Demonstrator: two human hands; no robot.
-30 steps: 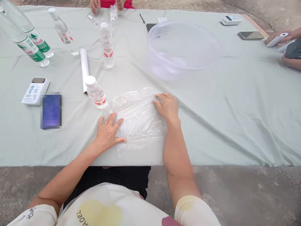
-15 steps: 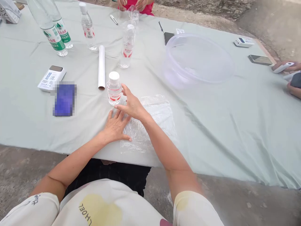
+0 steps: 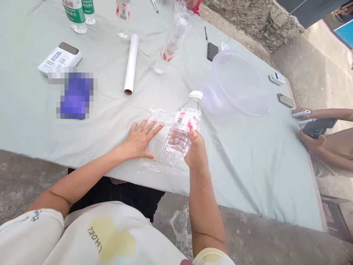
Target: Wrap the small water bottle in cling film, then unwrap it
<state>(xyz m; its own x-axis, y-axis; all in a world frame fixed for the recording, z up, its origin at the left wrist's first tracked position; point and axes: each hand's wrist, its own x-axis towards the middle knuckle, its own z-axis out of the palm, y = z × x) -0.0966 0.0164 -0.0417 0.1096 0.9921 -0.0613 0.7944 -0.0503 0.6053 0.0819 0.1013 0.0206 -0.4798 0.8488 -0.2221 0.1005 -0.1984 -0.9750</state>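
My right hand (image 3: 197, 149) grips a clear water bottle (image 3: 180, 127) with a white cap, tilted so that its cap leans to the upper right. Its thumb lies over the side of the label; the other fingers are hidden behind the bottle. Beneath the bottle, a sheet of clear plastic film (image 3: 158, 165) is spread on the cloth, wrinkled in places. Fingers spread, my left hand (image 3: 140, 141) rests flat at the film's left edge and holds nothing. Beyond it lies a white roll (image 3: 131, 66) with a cardboard core.
Past the film stands another water bottle (image 3: 168, 51). A translucent basin (image 3: 239, 84) sits to the right, near a small black device (image 3: 212, 51). At left are a white power bank (image 3: 60, 59) and a blurred purple object (image 3: 75, 97). Another person's hands (image 3: 311, 140) hold devices at the right edge.
My right hand has closed on the water bottle and brought it rightward over the film, tilting it. My left hand stays flat. The view has turned toward the right.
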